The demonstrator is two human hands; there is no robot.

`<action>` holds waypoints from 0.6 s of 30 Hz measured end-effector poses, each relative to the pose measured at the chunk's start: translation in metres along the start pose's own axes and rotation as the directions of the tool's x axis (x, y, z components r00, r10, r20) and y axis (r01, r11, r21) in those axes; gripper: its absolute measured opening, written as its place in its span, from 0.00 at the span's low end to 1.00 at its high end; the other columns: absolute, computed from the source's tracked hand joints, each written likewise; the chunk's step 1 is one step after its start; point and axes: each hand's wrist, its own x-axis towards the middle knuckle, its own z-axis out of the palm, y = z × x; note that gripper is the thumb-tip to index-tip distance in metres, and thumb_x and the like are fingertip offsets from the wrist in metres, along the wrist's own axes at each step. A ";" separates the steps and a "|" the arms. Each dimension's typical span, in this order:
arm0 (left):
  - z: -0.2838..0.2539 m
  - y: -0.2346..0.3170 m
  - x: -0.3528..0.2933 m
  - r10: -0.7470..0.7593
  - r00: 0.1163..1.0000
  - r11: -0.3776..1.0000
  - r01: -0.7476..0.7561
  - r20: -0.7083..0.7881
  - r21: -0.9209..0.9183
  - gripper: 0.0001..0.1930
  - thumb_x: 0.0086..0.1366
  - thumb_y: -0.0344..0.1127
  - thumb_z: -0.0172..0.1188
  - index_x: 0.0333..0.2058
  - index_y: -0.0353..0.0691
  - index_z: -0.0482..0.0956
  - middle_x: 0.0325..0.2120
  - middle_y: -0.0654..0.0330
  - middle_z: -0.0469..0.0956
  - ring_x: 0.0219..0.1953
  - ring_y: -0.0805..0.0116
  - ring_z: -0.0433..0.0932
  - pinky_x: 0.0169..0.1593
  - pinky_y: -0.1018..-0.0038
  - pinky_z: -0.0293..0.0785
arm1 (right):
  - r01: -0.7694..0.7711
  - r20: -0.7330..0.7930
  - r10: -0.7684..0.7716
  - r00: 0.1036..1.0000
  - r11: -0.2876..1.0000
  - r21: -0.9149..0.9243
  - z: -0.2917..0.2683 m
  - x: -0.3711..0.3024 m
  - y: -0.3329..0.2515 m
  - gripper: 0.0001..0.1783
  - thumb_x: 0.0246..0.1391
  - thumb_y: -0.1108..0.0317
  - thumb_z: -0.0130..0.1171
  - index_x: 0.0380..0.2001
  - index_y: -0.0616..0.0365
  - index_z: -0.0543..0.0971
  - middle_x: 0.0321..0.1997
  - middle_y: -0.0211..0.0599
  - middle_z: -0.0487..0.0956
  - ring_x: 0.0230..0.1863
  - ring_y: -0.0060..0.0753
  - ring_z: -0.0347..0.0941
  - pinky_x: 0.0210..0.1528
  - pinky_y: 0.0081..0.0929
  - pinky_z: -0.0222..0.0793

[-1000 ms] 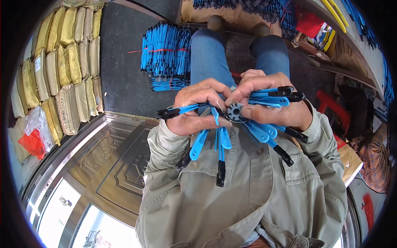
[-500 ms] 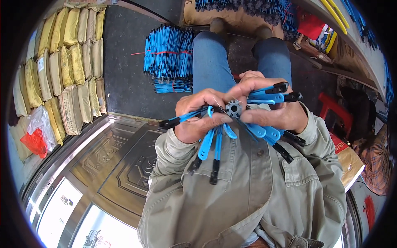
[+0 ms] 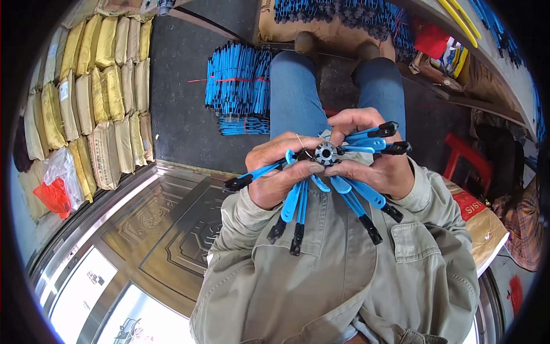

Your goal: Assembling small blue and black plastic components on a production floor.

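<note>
Close in front of my chest, both hands hold a small dark grey notched hub [image 3: 326, 145] with a round hole in its middle. Blue plastic arms [image 3: 358, 194] with black ends fan out around it. My left hand [image 3: 271, 182] is closed on the hub's left side, thumb and forefinger pinching at its rim; a thin wire loop [image 3: 301, 141] shows by those fingers. From the right, my right hand [image 3: 382, 173] has its thumb against the hub's lower edge, and its fingers curl behind several arms. The fingertips hide where the arms meet the hub.
Tied bundles of blue arms [image 3: 238, 80] lie on the dark floor beyond my left knee, more bundles [image 3: 344, 12] ahead of my feet. Stacked paper-wrapped packs [image 3: 91, 92] line the left side. A red stool [image 3: 465, 157] and a shelf edge [image 3: 492, 63] are on the right.
The hub has turned its face slightly and my right thumb has shifted to its lower edge. The lower right blue arms have swung inward, nearer the hub. The whole view has shifted a little.
</note>
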 end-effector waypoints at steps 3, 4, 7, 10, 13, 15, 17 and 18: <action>0.000 0.001 0.001 -0.031 0.999 0.999 0.031 0.014 0.032 0.15 0.45 0.24 0.66 0.35 0.32 0.80 0.31 0.52 0.79 0.26 0.70 0.74 0.31 0.79 0.68 | -0.089 -0.007 0.090 0.996 0.994 0.057 -0.004 -0.001 -0.001 0.30 0.32 0.74 0.72 0.44 0.63 0.74 0.31 0.33 0.77 0.31 0.27 0.72 0.34 0.20 0.67; 0.000 0.001 0.001 -0.036 0.999 0.999 0.035 0.036 0.026 0.15 0.45 0.24 0.66 0.35 0.32 0.80 0.30 0.53 0.79 0.26 0.70 0.74 0.31 0.79 0.68 | -0.068 0.025 0.067 0.997 0.996 0.055 -0.006 0.000 0.000 0.27 0.32 0.74 0.72 0.41 0.63 0.75 0.31 0.33 0.77 0.31 0.27 0.72 0.34 0.20 0.67; -0.004 0.002 0.000 -0.051 0.994 0.999 0.051 0.097 0.008 0.15 0.45 0.24 0.66 0.35 0.33 0.80 0.29 0.55 0.80 0.25 0.70 0.74 0.31 0.79 0.69 | -0.007 0.126 0.000 0.992 0.998 0.058 -0.010 0.002 0.001 0.21 0.32 0.73 0.73 0.34 0.63 0.78 0.30 0.34 0.78 0.30 0.27 0.71 0.35 0.22 0.67; -0.006 0.007 0.003 -0.105 0.988 0.994 0.102 0.117 0.029 0.14 0.45 0.24 0.67 0.34 0.33 0.80 0.28 0.56 0.80 0.25 0.71 0.74 0.31 0.79 0.69 | 0.022 0.138 -0.029 0.990 0.998 0.051 -0.011 0.003 0.000 0.18 0.32 0.72 0.73 0.31 0.62 0.79 0.29 0.34 0.78 0.30 0.28 0.72 0.37 0.23 0.66; -0.009 0.008 0.004 -0.156 0.980 0.987 0.152 0.123 0.047 0.13 0.45 0.25 0.67 0.33 0.34 0.80 0.27 0.57 0.80 0.25 0.71 0.75 0.31 0.80 0.69 | 0.049 0.164 -0.056 0.985 0.998 0.046 -0.011 0.004 0.000 0.16 0.31 0.71 0.73 0.28 0.61 0.80 0.29 0.34 0.79 0.30 0.28 0.72 0.38 0.24 0.64; -0.014 0.002 0.008 -0.119 0.974 0.992 0.124 0.195 -0.012 0.12 0.46 0.25 0.67 0.33 0.35 0.80 0.27 0.57 0.80 0.26 0.72 0.75 0.32 0.80 0.70 | 0.069 0.179 -0.071 0.981 0.997 0.016 -0.012 0.003 0.000 0.16 0.31 0.70 0.73 0.28 0.60 0.80 0.29 0.34 0.79 0.30 0.28 0.72 0.39 0.25 0.63; -0.018 -0.003 0.009 -0.075 0.960 0.993 0.098 0.269 -0.072 0.11 0.46 0.26 0.67 0.32 0.35 0.80 0.27 0.58 0.80 0.26 0.73 0.75 0.33 0.80 0.70 | 0.092 0.188 -0.088 0.978 0.996 -0.016 -0.013 0.002 0.000 0.17 0.31 0.69 0.73 0.28 0.59 0.80 0.28 0.34 0.79 0.30 0.29 0.72 0.40 0.25 0.62; -0.018 -0.003 0.009 -0.073 0.962 0.993 0.096 0.263 -0.074 0.11 0.46 0.26 0.67 0.32 0.35 0.80 0.27 0.58 0.80 0.26 0.73 0.75 0.33 0.80 0.70 | 0.091 0.195 -0.086 0.977 0.996 -0.015 -0.013 0.002 0.000 0.17 0.31 0.69 0.73 0.28 0.59 0.80 0.28 0.34 0.79 0.30 0.29 0.72 0.40 0.25 0.62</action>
